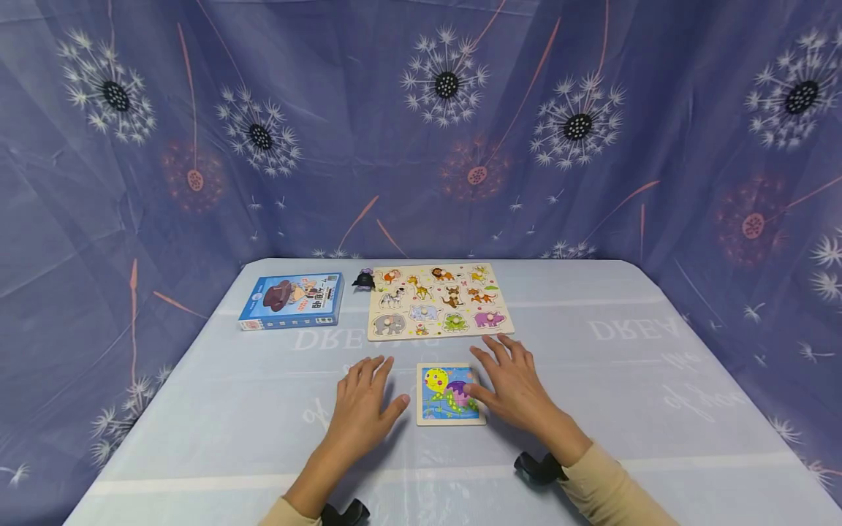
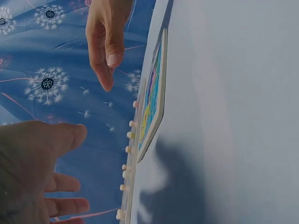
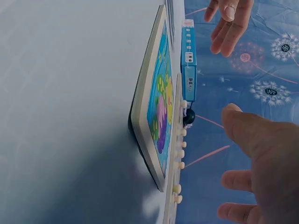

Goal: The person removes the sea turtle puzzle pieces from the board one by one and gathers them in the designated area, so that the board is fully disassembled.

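A small square turtle puzzle (image 1: 450, 394) in a pale wooden frame lies flat near the middle of the table. Left of it hovers my left hand (image 1: 365, 404), fingers loosely spread and holding nothing. Over its right edge is my right hand (image 1: 516, 383), also holding nothing; its thumb covers part of the puzzle in the head view. In the right wrist view a gap shows between that hand (image 3: 266, 158) and the puzzle (image 3: 161, 102). The left wrist view likewise has the left hand (image 2: 37, 172) apart from the puzzle (image 2: 152, 100).
Behind the puzzle lies a wooden animal peg board (image 1: 439, 302) with knobbed pieces. A blue box (image 1: 291, 301) sits at the back left, a small black object (image 1: 364, 279) between box and board. A dandelion-print curtain (image 1: 368, 131) surrounds the white-covered table (image 1: 658, 409).
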A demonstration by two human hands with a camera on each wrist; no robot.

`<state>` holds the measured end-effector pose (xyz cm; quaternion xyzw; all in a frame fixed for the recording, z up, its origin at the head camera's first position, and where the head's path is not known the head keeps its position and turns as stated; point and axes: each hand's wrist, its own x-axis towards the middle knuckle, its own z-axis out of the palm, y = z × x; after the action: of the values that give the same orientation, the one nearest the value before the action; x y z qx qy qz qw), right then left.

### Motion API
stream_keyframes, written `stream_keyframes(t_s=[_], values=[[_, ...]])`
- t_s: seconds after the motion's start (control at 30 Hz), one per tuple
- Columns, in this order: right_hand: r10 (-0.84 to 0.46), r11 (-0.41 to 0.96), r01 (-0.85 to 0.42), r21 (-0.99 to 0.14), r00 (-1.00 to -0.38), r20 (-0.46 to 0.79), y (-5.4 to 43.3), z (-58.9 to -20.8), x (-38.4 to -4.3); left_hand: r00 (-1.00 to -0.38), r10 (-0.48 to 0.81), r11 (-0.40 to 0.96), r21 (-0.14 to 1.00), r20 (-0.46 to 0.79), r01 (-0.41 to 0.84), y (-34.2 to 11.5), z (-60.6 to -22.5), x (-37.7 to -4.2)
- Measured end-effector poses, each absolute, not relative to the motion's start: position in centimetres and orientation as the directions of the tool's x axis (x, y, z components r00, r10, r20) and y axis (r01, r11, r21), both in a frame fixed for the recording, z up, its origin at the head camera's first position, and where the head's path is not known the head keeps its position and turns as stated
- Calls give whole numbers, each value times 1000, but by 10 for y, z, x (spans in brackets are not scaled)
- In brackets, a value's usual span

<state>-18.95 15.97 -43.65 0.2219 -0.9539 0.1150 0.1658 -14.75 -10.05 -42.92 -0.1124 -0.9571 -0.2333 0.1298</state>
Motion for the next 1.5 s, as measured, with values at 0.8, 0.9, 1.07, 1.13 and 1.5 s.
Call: stream_keyframes(t_s=[0.8,0.9,1.07,1.13,1.5], values=[[-434,824,-506,-256,-853,290,146,-440,-202,-932,152,780,538,329,318,-87,-441,-144],[-437,823,-502,-264,-858,268,143,-440,-204,-934,159,768,554,319,320,-85,-444,-145],[-456,810,-510,-290,-858,237,139,-440,-208,-953,166,738,609,254,290,-83,-445,-145],[-467,803,-516,-299,-856,224,137,-440,-210,-957,169,731,621,238,283,-82,-446,-145],[-528,761,-543,-355,-837,147,130,-440,-222,-959,186,703,653,214,283,-79,-452,-148]])
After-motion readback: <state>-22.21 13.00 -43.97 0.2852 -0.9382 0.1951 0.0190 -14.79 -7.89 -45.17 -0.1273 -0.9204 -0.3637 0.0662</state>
